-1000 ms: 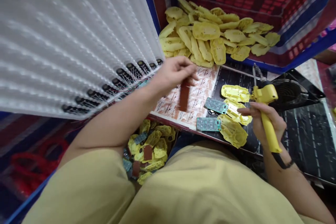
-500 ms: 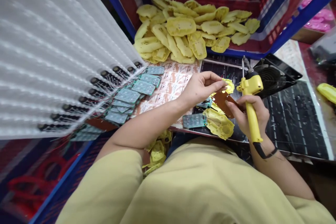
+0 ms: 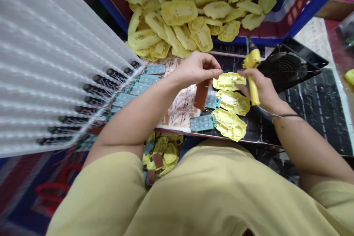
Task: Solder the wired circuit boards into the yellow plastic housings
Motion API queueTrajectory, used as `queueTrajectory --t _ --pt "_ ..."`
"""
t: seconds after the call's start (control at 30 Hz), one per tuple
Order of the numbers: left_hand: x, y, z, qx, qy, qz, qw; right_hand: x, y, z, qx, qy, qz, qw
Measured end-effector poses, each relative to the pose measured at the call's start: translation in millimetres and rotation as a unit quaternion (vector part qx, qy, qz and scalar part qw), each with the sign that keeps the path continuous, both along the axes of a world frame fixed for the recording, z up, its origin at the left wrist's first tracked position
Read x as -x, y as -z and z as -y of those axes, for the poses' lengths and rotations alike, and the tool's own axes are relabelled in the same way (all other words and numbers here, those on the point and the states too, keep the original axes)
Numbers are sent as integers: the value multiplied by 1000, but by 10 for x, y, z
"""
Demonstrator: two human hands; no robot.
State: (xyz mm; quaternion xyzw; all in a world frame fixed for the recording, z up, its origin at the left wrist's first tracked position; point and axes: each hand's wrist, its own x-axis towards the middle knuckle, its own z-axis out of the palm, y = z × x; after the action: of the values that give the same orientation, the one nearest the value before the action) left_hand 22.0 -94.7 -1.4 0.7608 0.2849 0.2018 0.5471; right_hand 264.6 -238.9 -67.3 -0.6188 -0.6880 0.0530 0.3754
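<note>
- Apparently, the left hand (image 3: 202, 67) holds a brown circuit board (image 3: 201, 96), hanging beside the top yellow shell (image 3: 230, 81); its thumb and forefinger press together (whether they pinch a wire too is unclear).
- The right hand (image 3: 261, 86) has its fingers wrapped around a yellow soldering gun (image 3: 254, 91), just right of that shell.
- Below, the middle shell (image 3: 234, 103) and lower shell (image 3: 231, 126) each lie with a green-faced board (image 3: 203, 122) at their left end; these two look paired, the top one in progress.
- Farther off, loose shells (image 3: 179, 13) fill the blue crate (image 3: 304, 22), and more boards (image 3: 124, 99) lie left on the surface (image 3: 177, 112), seemingly left to do.
</note>
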Motion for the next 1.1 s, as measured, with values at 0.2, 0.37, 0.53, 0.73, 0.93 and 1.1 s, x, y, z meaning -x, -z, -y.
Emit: queueTrajectory --t 0.2,0.37,0.53,0.73,0.93,1.1 --pt "-365 221 -77 -177 70 -148 970 -129 180 -71 58 -11 68 996" --pt "-582 334 33 -232 125 -189 946 0 85 398 17 17 83 996" --pt "-608 457 111 -264 129 -206 933 -13 -177 816 -100 36 58 993" --pt "-611 465 163 -279 126 -165 938 -146 -116 845 -56 52 102 992" --pt "-474 416 -19 -201 118 -154 960 -283 60 824 -3 46 241 969" --pt "-235 274 -226 -191 146 -139 961 -383 32 624 57 -18 287 956"
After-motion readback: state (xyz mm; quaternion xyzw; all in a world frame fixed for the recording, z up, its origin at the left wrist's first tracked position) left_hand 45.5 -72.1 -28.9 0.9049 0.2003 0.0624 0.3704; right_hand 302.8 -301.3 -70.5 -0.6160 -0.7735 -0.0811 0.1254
